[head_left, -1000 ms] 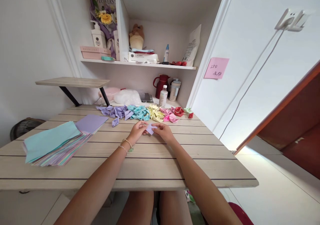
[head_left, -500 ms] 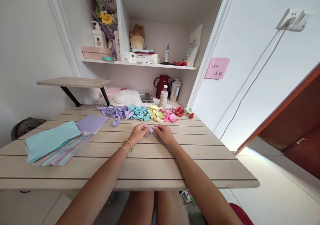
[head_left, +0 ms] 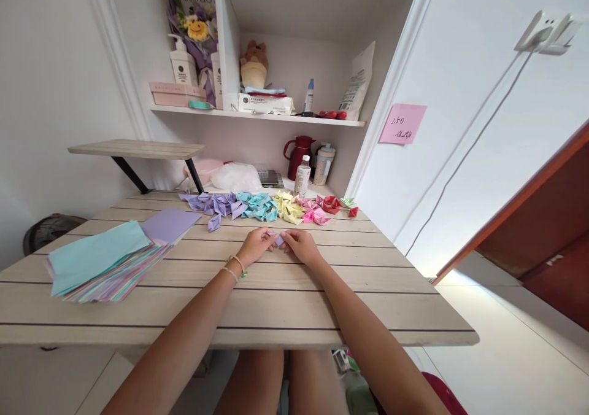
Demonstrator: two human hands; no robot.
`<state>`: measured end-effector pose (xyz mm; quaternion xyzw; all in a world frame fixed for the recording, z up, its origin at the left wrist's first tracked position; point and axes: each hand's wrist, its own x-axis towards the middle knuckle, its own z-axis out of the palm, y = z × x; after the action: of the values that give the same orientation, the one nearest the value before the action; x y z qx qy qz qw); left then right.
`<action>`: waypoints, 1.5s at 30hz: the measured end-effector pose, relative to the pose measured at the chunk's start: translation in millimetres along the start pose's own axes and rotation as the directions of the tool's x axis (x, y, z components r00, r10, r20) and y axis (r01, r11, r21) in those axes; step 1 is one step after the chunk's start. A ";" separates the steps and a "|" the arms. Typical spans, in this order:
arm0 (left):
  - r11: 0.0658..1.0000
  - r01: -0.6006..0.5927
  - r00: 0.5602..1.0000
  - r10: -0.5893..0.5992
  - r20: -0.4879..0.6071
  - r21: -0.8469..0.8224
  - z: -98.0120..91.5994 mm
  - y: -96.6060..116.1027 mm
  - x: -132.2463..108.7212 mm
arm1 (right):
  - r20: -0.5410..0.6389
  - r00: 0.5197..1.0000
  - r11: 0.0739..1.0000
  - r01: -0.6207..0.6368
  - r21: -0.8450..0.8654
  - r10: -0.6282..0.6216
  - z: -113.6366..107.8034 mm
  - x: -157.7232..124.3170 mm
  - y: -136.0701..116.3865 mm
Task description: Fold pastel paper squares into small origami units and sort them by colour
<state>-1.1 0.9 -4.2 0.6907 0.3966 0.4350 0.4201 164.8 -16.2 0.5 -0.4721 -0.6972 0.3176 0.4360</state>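
Between my two hands is a small folded piece of purple paper (head_left: 278, 239), pinched from both sides just above the wooden table (head_left: 285, 307). My left hand (head_left: 256, 245) closes on its left edge, and my right hand (head_left: 299, 244) closes on its right edge. Fingers cover much of the paper, so its full shape is hidden. Beyond the hands lies a row of folded paper pieces: purple (head_left: 221, 204), blue (head_left: 257, 206), yellow (head_left: 288, 207), pink (head_left: 316, 212), red (head_left: 331, 204) and green (head_left: 348, 202).
On the left a fanned stack of coloured paper sheets (head_left: 103, 258) lies beside purple sheets (head_left: 172, 224). A small raised shelf (head_left: 135, 149) stands behind them. At the back are a bottle (head_left: 302, 177), a dark red jug (head_left: 300, 157) and a tumbler (head_left: 324, 164).
The camera view has shifted very slightly. Both hands stay in the same place, still pinching the purple paper, which shows a little more between the fingers.
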 end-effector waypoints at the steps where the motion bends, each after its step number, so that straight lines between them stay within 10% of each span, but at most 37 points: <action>1: 0.999 -0.013 1.000 0.013 0.016 0.040 0.1 -0.4 -0.6 | 0.001 1.000 1.000 0.002 -0.001 -0.002 0.6 -0.2 0.4; 11: 0.927 -0.136 0.990 0.116 0.076 0.351 1.2 8.3 -7.0 | 0.014 1.000 0.999 -0.021 -0.033 0.021 1.1 0.1 0.7; 45: 0.888 -0.202 0.975 0.141 0.172 0.414 2.1 13.3 -10.6 | 0.047 0.999 0.920 0.025 -0.391 -0.007 -1.8 -6.3 -11.7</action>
<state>0.0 -13.7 4.7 0.8267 0.3900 0.3240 0.2439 163.1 -26.1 9.3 -0.5367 -0.7600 0.1788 0.3200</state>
